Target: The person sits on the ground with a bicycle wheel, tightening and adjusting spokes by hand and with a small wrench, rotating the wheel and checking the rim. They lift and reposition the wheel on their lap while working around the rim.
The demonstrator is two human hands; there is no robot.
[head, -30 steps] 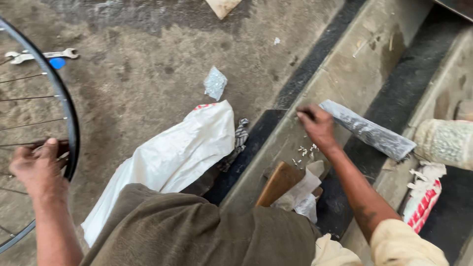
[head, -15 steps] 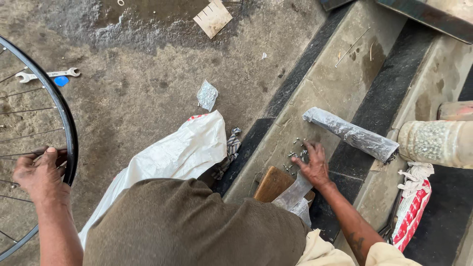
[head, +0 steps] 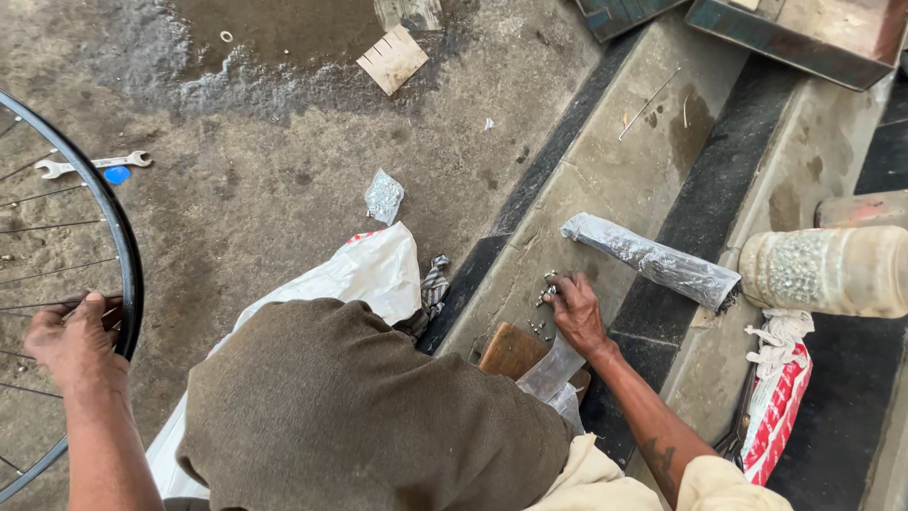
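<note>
My left hand grips the black rim of a spoked bicycle wheel at the left edge. My right hand reaches down to the concrete step, its fingertips on a small scatter of metal nipples. I cannot tell whether the fingers have closed on any of them. Just beyond the hand lies a long bundle wrapped in clear plastic. A wooden block and a crumpled clear bag sit under my wrist. My brown-clad knee fills the lower middle.
A spanner and blue cap lie on the wet ground near the wheel. A white sack, a small plastic packet, and a cardboard scrap lie ahead. A plastic jar of small parts, a red-white bag, and metal trays are on the right.
My right hand has drawn back from the wrapped bundle and come down onto the small metal parts on the step. The left hand keeps its hold on the wheel rim.
</note>
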